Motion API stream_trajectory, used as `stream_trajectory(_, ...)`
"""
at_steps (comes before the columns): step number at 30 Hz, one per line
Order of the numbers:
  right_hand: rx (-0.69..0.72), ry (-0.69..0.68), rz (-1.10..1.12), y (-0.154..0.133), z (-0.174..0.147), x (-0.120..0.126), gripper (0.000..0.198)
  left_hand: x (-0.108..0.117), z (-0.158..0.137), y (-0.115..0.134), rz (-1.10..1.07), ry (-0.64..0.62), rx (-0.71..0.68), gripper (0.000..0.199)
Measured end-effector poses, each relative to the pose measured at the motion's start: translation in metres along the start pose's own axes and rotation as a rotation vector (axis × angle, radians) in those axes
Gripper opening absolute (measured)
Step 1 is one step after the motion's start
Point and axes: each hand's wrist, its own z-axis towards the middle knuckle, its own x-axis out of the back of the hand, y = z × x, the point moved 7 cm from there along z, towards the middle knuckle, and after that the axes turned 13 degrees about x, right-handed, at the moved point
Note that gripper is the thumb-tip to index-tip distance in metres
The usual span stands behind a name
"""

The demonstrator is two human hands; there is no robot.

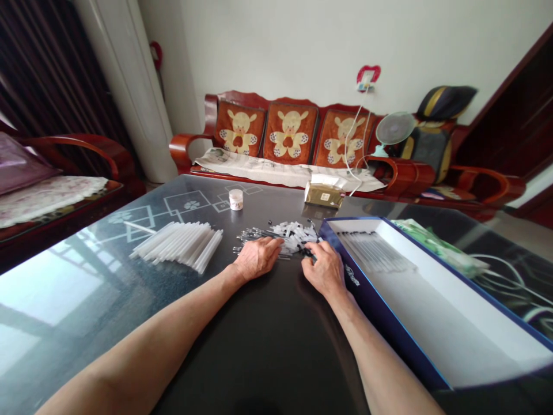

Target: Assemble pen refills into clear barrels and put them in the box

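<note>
My left hand (258, 257) rests at the near edge of a loose pile, its fingers bent together over the parts. What they hold, if anything, is hidden. Thin metal-tipped rods, like pen refills (254, 234), lie behind that hand. Small white plastic pieces (296, 231) fill the middle of the pile. My right hand (325, 266) is beside the blue box, fingers curved and thumb apart, around small black pieces (307, 251). Left of the pile lies a row of translucent white pen tubes (177, 245).
An open blue box (386, 323) with a white inside stands at right, holding a row of clear pens (375, 253). Behind the pile are a small white jar (235, 199) and a tissue pack (324, 193). A green-white packet (438, 245) and white cables (503, 271) lie beyond the box.
</note>
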Motion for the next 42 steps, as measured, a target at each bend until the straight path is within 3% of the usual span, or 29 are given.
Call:
stream_trajectory(5,-0.001,0.134,0.076,0.014,-0.003,0.004,0.029,0.000,0.001,-0.001,0.003,-0.003,0.006,0.032)
stream_trajectory(15,-0.056,-0.097,-0.014,0.014,0.002,-0.022,0.017,0.001,0.001,0.002,0.040,-0.013,0.002,0.033)
stream_trajectory(21,-0.101,-0.122,-0.038,0.018,0.001,-0.026,0.013,0.000,-0.001,0.004,0.042,-0.019,-0.012,0.032)
stream_trajectory(25,-0.042,0.007,0.018,0.010,0.005,-0.017,0.013,-0.001,-0.001,0.005,0.030,-0.002,-0.028,0.032)
stream_trajectory(29,-0.041,0.225,0.277,-0.004,0.009,-0.009,0.014,0.000,-0.001,0.004,0.023,0.017,-0.028,0.032)
stream_trajectory(33,-0.082,0.207,0.520,-0.016,0.010,-0.016,0.011,0.000,-0.001,0.003,0.022,0.029,-0.027,0.033)
stream_trajectory(38,0.051,0.190,0.526,-0.027,0.011,-0.015,0.018,0.002,-0.001,0.003,0.028,0.041,-0.031,0.032)
stream_trajectory(42,-0.015,0.176,0.519,-0.020,0.009,-0.019,0.016,0.002,-0.001,0.005,0.034,0.034,-0.037,0.032)
